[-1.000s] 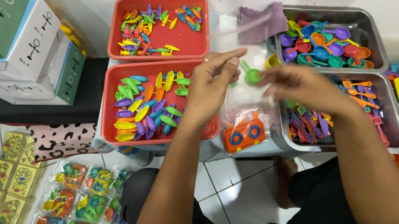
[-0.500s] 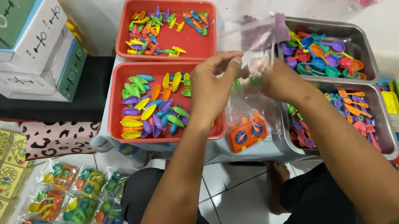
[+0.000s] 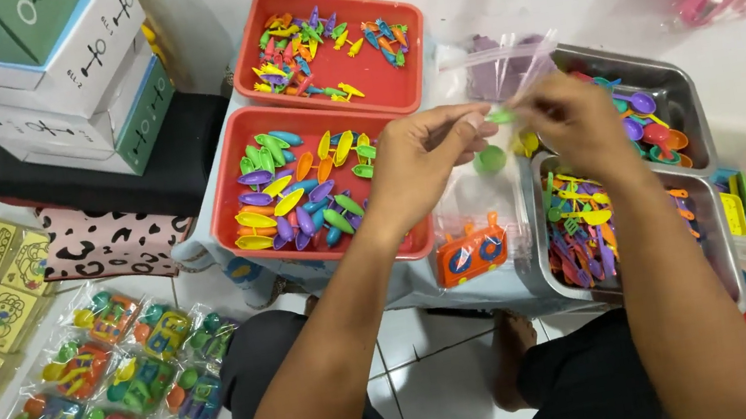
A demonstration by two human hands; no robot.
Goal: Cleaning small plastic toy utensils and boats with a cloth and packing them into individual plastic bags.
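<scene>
Clear plastic bag (image 3: 489, 192) with green toy pieces hung pinched between left hand (image 3: 424, 157) and right hand (image 3: 571, 116), both grips closed on it

I see open tile (image 3: 438, 377) between my knees; red trays (image 3: 310, 184) crowd the left, steel trays (image 3: 688, 108) the right, boxes (image 3: 48, 81) wall the far left, and packed bags (image 3: 96, 399) cover the floor there

The larger red plastic tray (image 3: 234, 201) sits before the smaller red plastic tray (image 3: 395, 93); two metal trays (image 3: 683, 109) stand right of them, filled clear bags (image 3: 115, 396) on the floor at left.
</scene>
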